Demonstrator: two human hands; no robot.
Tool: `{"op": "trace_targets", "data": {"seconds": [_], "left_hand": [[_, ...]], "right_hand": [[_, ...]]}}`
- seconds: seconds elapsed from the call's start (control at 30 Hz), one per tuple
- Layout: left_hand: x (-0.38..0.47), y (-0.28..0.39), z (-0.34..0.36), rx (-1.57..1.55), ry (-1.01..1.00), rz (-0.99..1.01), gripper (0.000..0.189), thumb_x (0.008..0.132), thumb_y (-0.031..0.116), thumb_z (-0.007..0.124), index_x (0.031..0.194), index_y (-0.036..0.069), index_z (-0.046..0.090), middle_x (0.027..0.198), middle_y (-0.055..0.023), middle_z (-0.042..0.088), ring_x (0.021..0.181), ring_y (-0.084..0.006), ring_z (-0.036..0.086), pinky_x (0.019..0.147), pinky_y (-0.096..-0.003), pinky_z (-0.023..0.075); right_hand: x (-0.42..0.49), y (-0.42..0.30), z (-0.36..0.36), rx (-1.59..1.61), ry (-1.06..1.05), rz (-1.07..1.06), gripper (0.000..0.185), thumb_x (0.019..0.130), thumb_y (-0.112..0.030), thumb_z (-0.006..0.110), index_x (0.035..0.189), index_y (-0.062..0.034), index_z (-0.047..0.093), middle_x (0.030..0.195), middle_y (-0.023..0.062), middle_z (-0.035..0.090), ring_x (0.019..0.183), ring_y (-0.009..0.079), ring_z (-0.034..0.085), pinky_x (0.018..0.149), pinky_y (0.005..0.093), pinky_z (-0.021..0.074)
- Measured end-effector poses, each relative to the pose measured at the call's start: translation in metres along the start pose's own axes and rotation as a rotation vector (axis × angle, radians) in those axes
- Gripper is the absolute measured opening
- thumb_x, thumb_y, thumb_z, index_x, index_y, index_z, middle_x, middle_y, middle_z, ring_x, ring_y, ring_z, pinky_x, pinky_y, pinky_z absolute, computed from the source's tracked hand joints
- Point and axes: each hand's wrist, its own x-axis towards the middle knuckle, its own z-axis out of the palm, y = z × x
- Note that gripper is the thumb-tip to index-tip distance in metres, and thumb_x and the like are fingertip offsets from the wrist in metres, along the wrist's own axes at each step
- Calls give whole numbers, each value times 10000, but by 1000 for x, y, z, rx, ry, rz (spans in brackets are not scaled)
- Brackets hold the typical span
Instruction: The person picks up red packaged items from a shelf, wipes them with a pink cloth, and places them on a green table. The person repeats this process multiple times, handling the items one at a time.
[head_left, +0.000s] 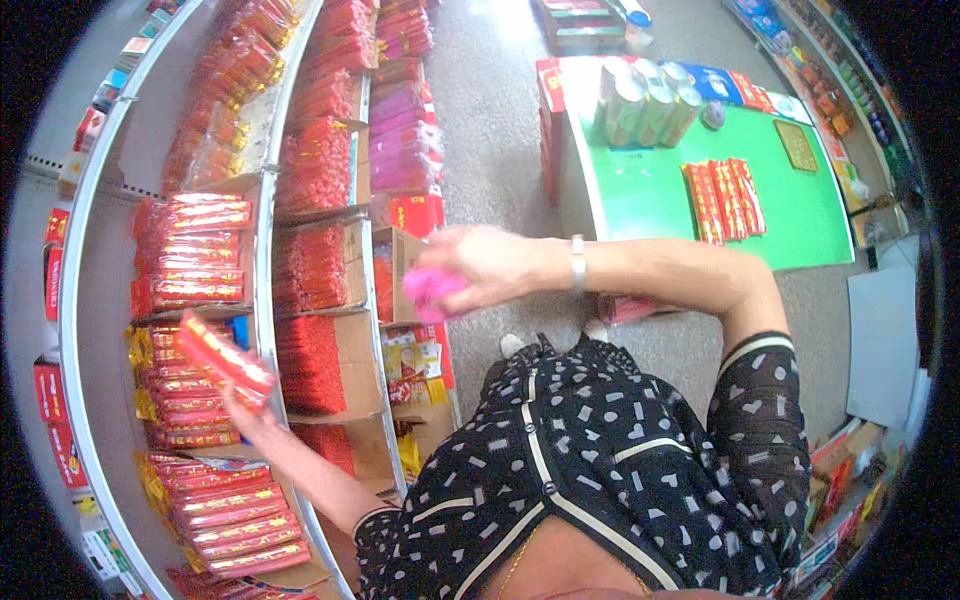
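Note:
My left hand (251, 409) grips a long red packet (221, 352) with gold print, holding it slanted in front of the shelves. Behind it, a carton packed with similar red packets (191, 386) sits on the shelf. In my right hand (484, 259) is a bunched bright pink cloth (435, 294), blurred by motion. That arm reaches across my body, and the cloth is close to an open cardboard carton (401, 262) on the lower shelf.
Metal shelving (266, 225) with cartons of red packets runs along my left. A green-topped table (645, 202) at the front right holds several tall shrink-wrapped cans (645, 105), a row of red packets (724, 199) and a gold-coloured flat item (796, 146). Grey floor (487, 112) lies between.

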Motion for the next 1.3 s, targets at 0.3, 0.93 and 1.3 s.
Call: {"op": "trace_targets", "data": {"seconds": [0.3,0.93,1.3], "left_hand": [[-85,-105,217,-539,-457,-389,565,944,436,407,1381,98,292,1208,-115,506,1010,-238,567,843,-397,501],[-172,-142,330,-399,-823,-571,594,921,554,335,1282,87,401,1113,-88,563,996,-195,580,834,-376,509],[-219,-116,376,-571,-1190,-614,670,802,196,670,1344,40,310,1189,-189,517,966,-353,611,767,-471,551]], "right_hand": [[-23,-42,21,-294,472,-363,503,617,-280,707,1077,-118,584,1033,145,536,965,318,535,844,479,423],[-133,-1,-8,-472,615,-311,333,662,-224,725,930,-71,600,822,114,551,784,276,560,663,396,482],[-184,82,-125,541,1281,258,314,873,-253,587,1079,-17,571,951,61,624,844,123,588,744,269,494]]}}
